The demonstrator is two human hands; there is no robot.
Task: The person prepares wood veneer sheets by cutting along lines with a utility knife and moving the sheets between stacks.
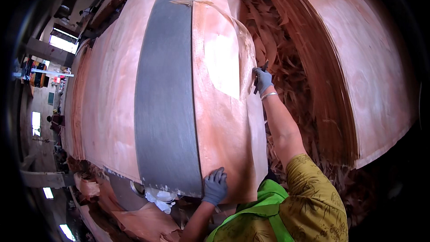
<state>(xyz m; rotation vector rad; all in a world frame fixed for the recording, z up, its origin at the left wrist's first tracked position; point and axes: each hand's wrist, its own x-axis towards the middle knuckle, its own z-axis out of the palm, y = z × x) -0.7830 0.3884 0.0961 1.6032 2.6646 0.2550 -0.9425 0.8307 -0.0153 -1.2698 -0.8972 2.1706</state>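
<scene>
Veneer sheet (224, 121) lies flat on the grey belt (165, 98), far strip curling up. Left hand (215, 187), gloved, spread flat on sheet's near edge. Right hand (262, 79) fisted round a small dark tool (260, 77) at sheet's right edge, beside scrap pile (291, 76).

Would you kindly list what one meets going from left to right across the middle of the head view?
Veneer sheet on the left → grey belt strip → veneer sheet under the hands → right hand → pile of veneer scraps → stack of veneer sheets.
</scene>
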